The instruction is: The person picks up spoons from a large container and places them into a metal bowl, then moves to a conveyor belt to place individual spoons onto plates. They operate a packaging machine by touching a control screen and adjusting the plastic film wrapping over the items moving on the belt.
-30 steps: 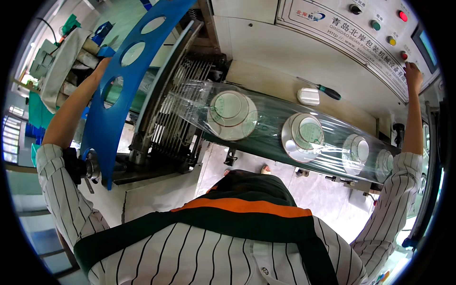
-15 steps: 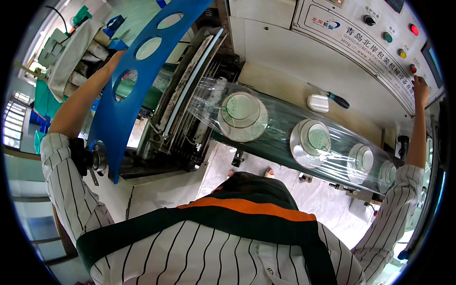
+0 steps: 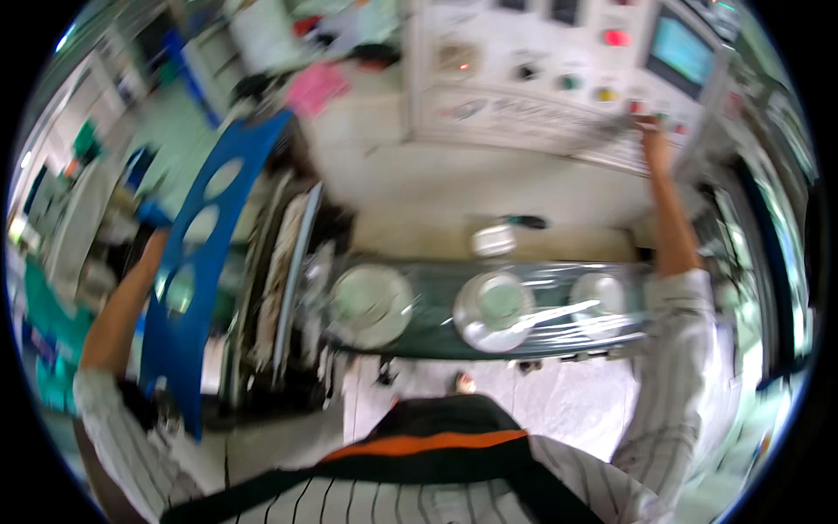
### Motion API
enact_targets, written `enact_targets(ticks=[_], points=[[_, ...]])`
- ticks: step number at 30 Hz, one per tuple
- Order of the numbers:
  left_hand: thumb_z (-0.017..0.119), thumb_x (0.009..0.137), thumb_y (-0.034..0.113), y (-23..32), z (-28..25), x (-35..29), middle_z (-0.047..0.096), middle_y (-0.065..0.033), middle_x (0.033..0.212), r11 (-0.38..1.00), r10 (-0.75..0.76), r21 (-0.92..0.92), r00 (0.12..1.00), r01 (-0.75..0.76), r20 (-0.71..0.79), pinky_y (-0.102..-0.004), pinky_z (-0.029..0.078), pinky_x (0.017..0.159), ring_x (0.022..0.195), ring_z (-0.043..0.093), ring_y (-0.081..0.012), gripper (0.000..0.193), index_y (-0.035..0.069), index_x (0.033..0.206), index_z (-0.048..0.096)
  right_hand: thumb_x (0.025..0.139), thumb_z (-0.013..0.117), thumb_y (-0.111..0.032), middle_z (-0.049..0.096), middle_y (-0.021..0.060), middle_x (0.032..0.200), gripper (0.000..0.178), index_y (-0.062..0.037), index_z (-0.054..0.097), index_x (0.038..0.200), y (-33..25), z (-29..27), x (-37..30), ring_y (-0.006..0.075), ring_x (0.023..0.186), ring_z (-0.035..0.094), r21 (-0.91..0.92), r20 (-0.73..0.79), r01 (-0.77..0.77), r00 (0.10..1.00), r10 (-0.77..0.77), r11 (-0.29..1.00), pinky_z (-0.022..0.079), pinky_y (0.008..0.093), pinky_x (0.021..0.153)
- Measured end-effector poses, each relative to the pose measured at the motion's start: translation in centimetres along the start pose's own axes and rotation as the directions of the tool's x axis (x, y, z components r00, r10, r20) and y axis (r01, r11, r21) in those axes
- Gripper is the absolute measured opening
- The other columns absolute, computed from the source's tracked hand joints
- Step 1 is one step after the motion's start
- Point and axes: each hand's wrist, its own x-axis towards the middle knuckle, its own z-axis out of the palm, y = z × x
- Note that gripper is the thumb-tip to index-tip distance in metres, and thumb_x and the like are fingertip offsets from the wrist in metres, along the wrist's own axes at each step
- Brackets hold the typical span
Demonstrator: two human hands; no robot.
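Observation:
My right hand (image 3: 649, 126) is raised to the lower row of buttons on the control panel (image 3: 559, 109), its fingertips near a red button (image 3: 635, 106). Motion blur smears those fingers. Behind the blue panel with round holes (image 3: 185, 306), my left hand (image 3: 158, 243) is mostly hidden, so its fingers do not show. Between my arms, a green conveyor belt (image 3: 428, 342) carries stacks of pale dishes, including one at the left (image 3: 371, 306), one in the middle (image 3: 494, 312) and one at the right (image 3: 598, 306). Clear plastic film (image 3: 548, 286) covers them.
A metal bar mechanism (image 3: 298, 275) stands between the blue panel and the belt. On the ledge behind the belt lie a screwdriver (image 3: 527, 222) and a small white block (image 3: 494, 240). A pink cloth (image 3: 317, 88) sits at the back left. A lit screen (image 3: 679, 52) is at the upper right.
The view has swung, so the belt now lies nearly level and more of the control panel shows. My right hand stays at its buttons, my left behind the blue panel.

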Motion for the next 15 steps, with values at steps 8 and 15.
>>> enact_targets(ticks=[8, 15], points=[[0.044, 0.081, 0.008, -2.6, -4.4, 0.4, 0.063, -0.0146, 0.088, 0.984, -0.134, -0.119, 0.991, 0.132, -0.012, -0.0347, 0.046, 0.07, 0.079, 0.061, -0.0215, 0.024, -0.005, 0.09, 0.062, 0.074, 0.062, -0.011, 0.033, 0.0142, 0.137, 0.031, -0.0127, 0.054, 0.104, -20.4, -1.8, -10.7, 0.0284, 0.096, 0.056, 0.429, -0.126, 0.461, 0.882, -0.454, 0.776, 0.051, 0.0344, 0.068], [0.046, 0.076, -0.007, 9.8, -3.3, -6.4, 0.056, -0.0133, 0.056, 0.997, 0.034, 0.068, 0.99, -0.044, 0.14, -0.0324, 0.044, 0.038, 0.042, 0.056, -0.0211, 0.016, -0.004, 0.087, 0.058, 0.072, 0.058, -0.01, 0.035, 0.0201, 0.134, 0.027, -0.0007, 0.051, 0.096, -22.9, -2.4, -9.5, 0.0299, 0.097, 0.055, 0.269, -0.072, 0.368, 0.929, -0.363, 0.89, 0.052, 0.0388, 0.065]])
